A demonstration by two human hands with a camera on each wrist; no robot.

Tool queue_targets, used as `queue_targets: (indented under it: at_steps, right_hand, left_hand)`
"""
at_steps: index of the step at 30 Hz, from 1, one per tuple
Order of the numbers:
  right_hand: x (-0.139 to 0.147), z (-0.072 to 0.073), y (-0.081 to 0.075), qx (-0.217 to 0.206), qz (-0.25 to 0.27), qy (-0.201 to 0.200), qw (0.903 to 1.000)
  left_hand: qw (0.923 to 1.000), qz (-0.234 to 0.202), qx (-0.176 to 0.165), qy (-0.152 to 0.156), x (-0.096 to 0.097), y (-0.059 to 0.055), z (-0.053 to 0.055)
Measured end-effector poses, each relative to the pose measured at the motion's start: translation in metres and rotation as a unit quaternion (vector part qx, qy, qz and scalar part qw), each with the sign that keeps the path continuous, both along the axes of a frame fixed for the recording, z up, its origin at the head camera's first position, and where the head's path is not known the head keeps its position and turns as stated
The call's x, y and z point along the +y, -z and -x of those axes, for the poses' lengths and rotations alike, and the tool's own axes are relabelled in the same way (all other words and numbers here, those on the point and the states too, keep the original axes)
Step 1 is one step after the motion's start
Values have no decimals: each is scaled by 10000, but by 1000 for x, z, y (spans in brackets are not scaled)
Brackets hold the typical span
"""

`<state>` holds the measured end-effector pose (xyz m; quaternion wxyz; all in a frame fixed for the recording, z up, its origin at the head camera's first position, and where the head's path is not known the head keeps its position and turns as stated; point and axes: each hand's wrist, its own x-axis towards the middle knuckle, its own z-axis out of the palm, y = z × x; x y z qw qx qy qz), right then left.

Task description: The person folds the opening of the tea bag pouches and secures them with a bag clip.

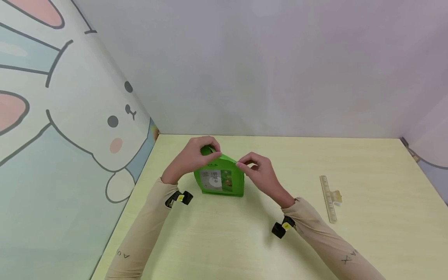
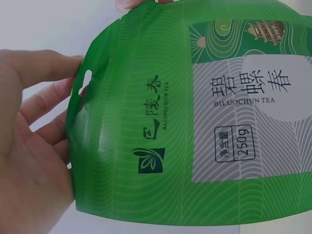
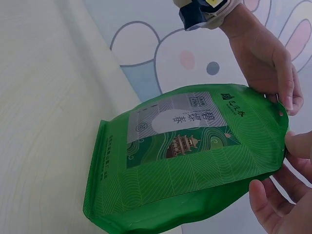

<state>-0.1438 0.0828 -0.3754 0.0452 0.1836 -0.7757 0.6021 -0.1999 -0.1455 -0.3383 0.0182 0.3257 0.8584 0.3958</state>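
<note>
A green tea bag [image 1: 238, 182] stands on the table with its label facing me. Biluochun Tea and 250g are printed on the front, plain to read in the left wrist view. My left hand [image 1: 199, 155] pinches its top edge near the left end, beside the hang hole. At the top right corner, my right hand [image 1: 260, 173] pinches the same edge between thumb and forefinger. From the right wrist, the pouch [image 3: 195, 183] looks full, with a folded side and flat bottom. Fingers of both hands meet its upper rim there.
A long clear strip clip with ruler-like marks [image 1: 328, 198] and a gold-toned grip lies on the table [image 1: 217, 241] to the right. Behind rises a pale wall [image 1: 259, 77]. A wall with a cartoon rabbit [image 1: 80, 101] borders the left side.
</note>
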Motion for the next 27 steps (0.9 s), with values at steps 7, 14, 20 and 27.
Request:
queue_targets:
  at_steps: [7, 14, 20, 27]
  right_hand:
    - [1, 12, 20, -35, 40, 75, 10000]
    - [1, 16, 29, -10, -80, 53, 10000]
    - [-1, 12, 21, -70, -247, 88, 9996]
    - [-3, 19, 37, 206, -190, 202, 9994]
  left_hand:
    - [10000, 67, 48, 38, -1, -2, 0]
    - [9999, 154, 59, 46, -1, -3, -1]
    - [9997, 238, -33, 19, 0, -3, -2]
    - [9989, 439, -172, -29, 2, -3, -2]
